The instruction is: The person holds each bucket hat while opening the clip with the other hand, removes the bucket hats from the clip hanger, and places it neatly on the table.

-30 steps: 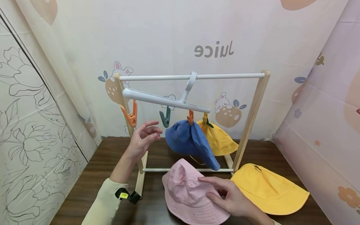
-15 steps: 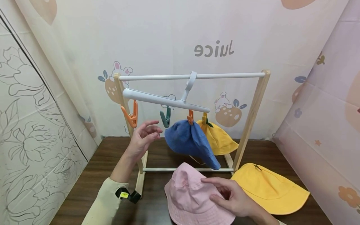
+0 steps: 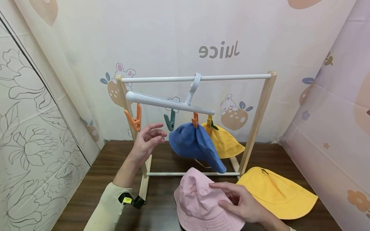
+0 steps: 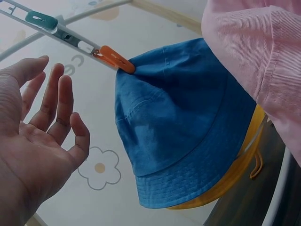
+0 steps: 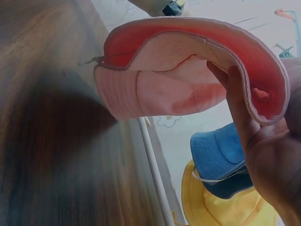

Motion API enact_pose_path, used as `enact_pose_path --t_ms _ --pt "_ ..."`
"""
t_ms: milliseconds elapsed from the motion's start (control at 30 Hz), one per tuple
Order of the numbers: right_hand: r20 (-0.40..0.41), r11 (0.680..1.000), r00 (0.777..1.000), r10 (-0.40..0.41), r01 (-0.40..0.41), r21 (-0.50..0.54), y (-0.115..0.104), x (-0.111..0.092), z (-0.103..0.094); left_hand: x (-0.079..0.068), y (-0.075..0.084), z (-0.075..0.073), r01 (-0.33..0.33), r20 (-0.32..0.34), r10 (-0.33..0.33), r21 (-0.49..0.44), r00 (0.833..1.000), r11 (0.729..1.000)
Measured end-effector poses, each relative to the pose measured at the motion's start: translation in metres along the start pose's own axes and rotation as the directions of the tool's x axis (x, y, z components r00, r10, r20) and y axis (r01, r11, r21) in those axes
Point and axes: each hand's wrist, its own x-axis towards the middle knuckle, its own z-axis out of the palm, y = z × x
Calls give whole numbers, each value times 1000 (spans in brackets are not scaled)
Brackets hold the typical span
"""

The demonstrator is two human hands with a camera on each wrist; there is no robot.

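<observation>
My right hand [image 3: 241, 202] holds a pink bucket hat [image 3: 203, 200] above the table. In the right wrist view, several fingers [image 5: 240, 101] reach inside the hat's opening, gripping its side. My left hand [image 3: 148, 144] is raised with fingers loosely bent and nothing in it, just below a green clip [image 3: 170, 120] and beside an orange clip [image 3: 134, 118]. Both clips hang from a tilted white hanger [image 3: 162, 101]. A blue bucket hat [image 4: 174, 122] hangs from a second orange clip [image 4: 115, 59]. Behind it, a yellow hat [image 3: 226, 141] hangs from a yellow clip [image 3: 209, 121].
The hanger hooks over the white top bar [image 3: 237, 77] of a wooden-sided rack [image 3: 258, 118]. Another yellow hat [image 3: 277, 192] lies on the dark wooden table [image 3: 95, 192] at the right. A patterned curtain [image 3: 162, 38] stands behind the rack.
The pink hat has shifted right and slightly down with my right hand, and its crown has turned a little. My left hand stays in place.
</observation>
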Motion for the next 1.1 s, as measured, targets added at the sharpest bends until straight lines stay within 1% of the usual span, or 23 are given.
enact_pose_path --t_ms 200,367,533,633,767,800,933,1033,1100 --pt "-7 1000 1000 11 -11 3 1 -3 -5 0 0 0 -15 15 15 -5 1000 1000" --pt "-21 999 1000 18 -19 -34 3 -5 -11 -2 0 -2 -16 13 16 -4 1000 1000" --pt "-41 996 999 29 -33 -80 4 -6 -17 -2 0 -3 0 -2 0 2 1000 1000" --pt "-57 993 995 82 -87 -83 5 -9 -20 -2 1 -2 12 -16 -12 10 1000 1000" --pt "-50 984 985 163 -166 -71 7 -12 -21 -2 2 -2 17 -22 -16 12 1000 1000" --pt "-44 983 985 168 -171 -71 7 -13 -22 -2 2 -2 15 -20 -15 11 1000 1000" --pt "-25 987 989 145 -147 -69 11 -15 -23 -3 1 -3 4 -11 -4 7 1000 1000" --pt "-15 990 993 117 -118 -82 13 -15 -25 -3 0 -4 -2 -7 2 2 1000 1000" --pt "-9 989 994 112 -113 -96 14 -16 -27 -3 -1 -4 0 -7 0 0 1000 1000"
